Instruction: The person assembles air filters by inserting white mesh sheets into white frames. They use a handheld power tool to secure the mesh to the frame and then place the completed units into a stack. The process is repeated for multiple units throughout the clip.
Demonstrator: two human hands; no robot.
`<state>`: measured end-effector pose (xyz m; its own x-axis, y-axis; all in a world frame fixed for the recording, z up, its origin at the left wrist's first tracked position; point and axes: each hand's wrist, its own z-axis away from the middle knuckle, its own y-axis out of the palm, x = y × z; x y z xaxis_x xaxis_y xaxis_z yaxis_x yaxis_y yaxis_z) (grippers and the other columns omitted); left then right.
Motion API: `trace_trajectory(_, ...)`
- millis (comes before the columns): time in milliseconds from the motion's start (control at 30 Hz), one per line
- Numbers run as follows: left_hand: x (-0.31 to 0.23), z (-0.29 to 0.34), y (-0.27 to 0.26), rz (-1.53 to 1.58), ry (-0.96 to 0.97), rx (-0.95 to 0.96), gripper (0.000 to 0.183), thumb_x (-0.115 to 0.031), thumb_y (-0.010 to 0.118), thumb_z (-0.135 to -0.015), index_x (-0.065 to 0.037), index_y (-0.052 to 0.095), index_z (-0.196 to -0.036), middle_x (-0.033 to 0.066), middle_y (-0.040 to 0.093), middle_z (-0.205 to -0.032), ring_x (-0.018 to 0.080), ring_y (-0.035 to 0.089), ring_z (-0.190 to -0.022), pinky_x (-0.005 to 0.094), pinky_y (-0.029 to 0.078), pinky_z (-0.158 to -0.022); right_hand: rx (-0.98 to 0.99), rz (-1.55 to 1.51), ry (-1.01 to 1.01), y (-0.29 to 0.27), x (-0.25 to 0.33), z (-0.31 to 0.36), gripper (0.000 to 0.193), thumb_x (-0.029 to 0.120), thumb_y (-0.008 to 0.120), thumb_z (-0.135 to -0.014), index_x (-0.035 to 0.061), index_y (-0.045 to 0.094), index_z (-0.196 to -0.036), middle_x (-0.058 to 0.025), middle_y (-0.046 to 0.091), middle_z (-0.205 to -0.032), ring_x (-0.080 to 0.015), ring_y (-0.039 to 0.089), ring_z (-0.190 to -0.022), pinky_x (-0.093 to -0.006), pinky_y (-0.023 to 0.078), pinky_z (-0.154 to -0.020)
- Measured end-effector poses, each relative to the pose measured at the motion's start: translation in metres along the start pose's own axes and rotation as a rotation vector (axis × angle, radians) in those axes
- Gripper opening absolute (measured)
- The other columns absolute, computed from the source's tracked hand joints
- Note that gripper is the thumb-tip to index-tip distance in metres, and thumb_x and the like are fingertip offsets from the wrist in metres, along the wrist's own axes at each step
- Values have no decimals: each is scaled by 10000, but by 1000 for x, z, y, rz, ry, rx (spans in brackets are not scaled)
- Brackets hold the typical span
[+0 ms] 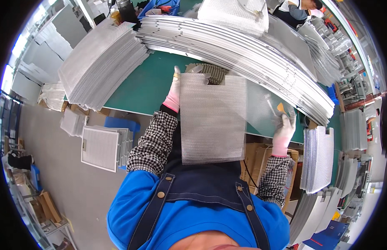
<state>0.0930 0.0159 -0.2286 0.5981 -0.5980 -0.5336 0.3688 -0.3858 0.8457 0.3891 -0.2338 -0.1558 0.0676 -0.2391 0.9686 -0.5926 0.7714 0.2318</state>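
A silvery mesh panel (213, 121) with a rectangular notch in its far edge stands in front of my chest. My left hand (174, 92), in a white and pink glove, grips its left edge, fingers pointing away from me. To the panel's right spreads a thinner, see-through mesh sheet (262, 109), partly hidden by the panel. At that sheet's right edge is my right hand (284, 130), gloved and slightly blurred, with fingers closed on the edge. A yellow patch (281, 108) shows at its fingertip. Behind the notch lies a ridged, brownish-grey piece (214, 71) on the green table (139, 85).
A long stack of white metal frame strips (235, 46) curves across the table's far side. Mesh sheets are stacked at left (102, 64) and notched panels at right (317, 158). A cardboard box (257, 160) sits below the table. Another person (297, 14) works at the far right.
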Motion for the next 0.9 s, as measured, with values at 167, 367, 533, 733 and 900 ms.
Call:
trace_trajectory(167, 1, -5, -7, 88, -44, 46, 1074, -871, 329, -850, -42, 321, -1533, 282, 488, -1427, 376, 565, -1211, 526, 508, -1023, -62, 21, -5, -40, -11, -4, 441, 42, 558, -949, 56, 507, -1387, -85, 666, -1033, -170, 642, -914, -320, 563, -773)
trace_trajectory(367, 1, -1, -2, 105, -58, 2, 1039, -853, 333, -869, -50, 334, -1529, 271, 494, -1428, 362, 568, -1204, 525, 501, -1024, 166, 188, -171, -17, 15, -42, 450, 265, 563, -1019, -8, 536, -1376, -113, 579, -1289, -217, 610, -1123, -272, 562, -857)
trace_trajectory(533, 2, -2, -4, 49, -32, 18, 1047, -862, 318, -866, -64, 310, -1545, 258, 504, -1400, 329, 576, -1146, 485, 522, -963, 107, -46, -90, -32, 26, -59, 450, 184, 641, -988, -1, 510, -1377, -91, 648, -1244, -160, 635, -1054, -287, 520, -941)
trace_trajectory(733, -1, -1, -1, 64, -25, 16, 1019, -845, 334, -877, -62, 338, -1530, 244, 533, -1374, 320, 586, -1131, 469, 528, -955, 142, -78, 12, -40, 40, -44, 206, 141, 671, -948, 34, 627, -1118, -9, 655, -1029, -89, 627, -857, -212, 525, -750)
trace_trajectory(900, 2, 0, -5, 117, -44, 8, 944, -789, 413, -903, -39, 410, -1476, 246, 555, -1348, 346, 606, -1120, 492, 541, -957, 355, 353, 321, -14, 24, 36, 501, 315, 682, -925, -12, 577, -1291, -40, 661, -798, -108, 618, -645, -228, 475, -503)
